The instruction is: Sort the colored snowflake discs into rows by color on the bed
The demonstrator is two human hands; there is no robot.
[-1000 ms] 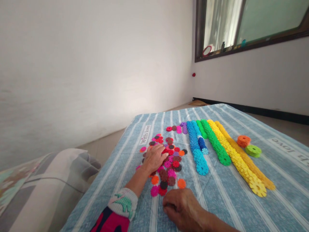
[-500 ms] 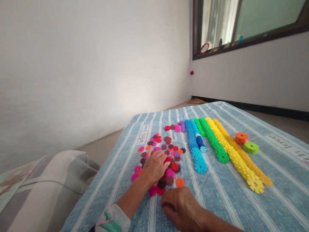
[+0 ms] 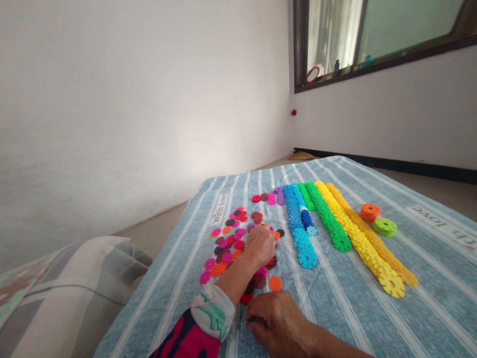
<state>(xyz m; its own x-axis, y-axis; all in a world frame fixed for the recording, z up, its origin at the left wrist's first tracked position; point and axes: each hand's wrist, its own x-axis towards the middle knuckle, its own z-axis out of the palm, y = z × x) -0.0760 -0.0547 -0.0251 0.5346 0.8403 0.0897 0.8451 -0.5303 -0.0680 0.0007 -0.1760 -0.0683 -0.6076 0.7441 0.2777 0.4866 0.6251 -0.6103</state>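
Notched plastic snowflake discs (image 3: 226, 257) in pink, red, brown, orange and black lie in a loose scatter on the striped cloth. Over the right part of that scatter is my left hand (image 3: 261, 244), its fingers bent down and closed, the tips out of sight among the discs. My right hand (image 3: 279, 318) rests as a fist at the near edge of the scatter; whatever it may hold is hidden. Just beyond its knuckles lies a single orange disc (image 3: 276, 283).
Overlapping rows of discs run to the right: a blue row (image 3: 306, 253), a green row (image 3: 341, 241) and a yellow row (image 3: 391, 282). An orange stack (image 3: 370, 212) and a lime stack (image 3: 385, 227) stand beyond them. Bedding (image 3: 85, 283) is at the left.
My left hand has moved right and slightly away across the scatter, its fingers now more curled. Discs it covered show at the left. My right fist has stayed in place.
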